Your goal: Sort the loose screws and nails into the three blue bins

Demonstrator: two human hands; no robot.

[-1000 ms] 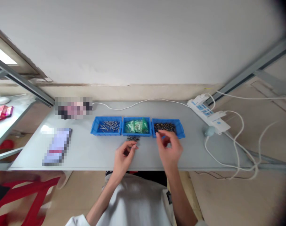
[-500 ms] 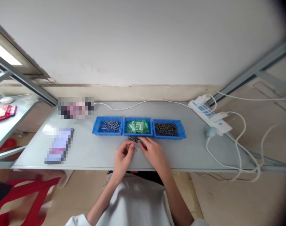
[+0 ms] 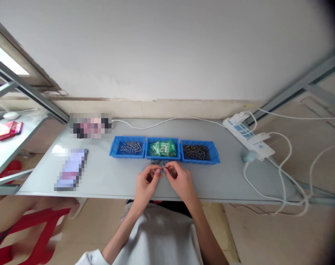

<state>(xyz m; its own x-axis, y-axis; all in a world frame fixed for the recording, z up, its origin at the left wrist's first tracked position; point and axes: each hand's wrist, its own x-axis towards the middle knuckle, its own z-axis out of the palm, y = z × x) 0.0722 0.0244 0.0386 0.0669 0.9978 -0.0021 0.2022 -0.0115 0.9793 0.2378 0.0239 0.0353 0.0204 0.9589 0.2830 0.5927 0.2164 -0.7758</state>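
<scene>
My left hand [image 3: 148, 184] and my right hand [image 3: 181, 183] meet fingertip to fingertip above the desk, both closed in a pinch. Whatever is between the fingers is too small to name. Just beyond them lies a small pile of dark metal pins or screws [image 3: 157, 162], partly hidden by my right hand. Behind the pile, three blue bins stand side by side. The left bin [image 3: 127, 156] holds silvery nail-like pieces, the middle bin [image 3: 162, 157] green-and-clear plastic packets [image 3: 163, 148], and the right bin [image 3: 214, 156] darker nail-like or screw-like pieces [image 3: 196, 152].
A power strip [image 3: 250, 134] with plugs and white cables sits at the desk's right. A blurred-out phone-shaped item [image 3: 71, 169] lies at left, with another blurred object [image 3: 90, 126] behind it. Another person's arm [image 3: 15, 211] shows at lower left by a red stool [image 3: 43, 235].
My right hand has drawn back from the small pile, and its fingers now pinch together against my left fingertips. The other person's arm at lower left has moved further into view.
</scene>
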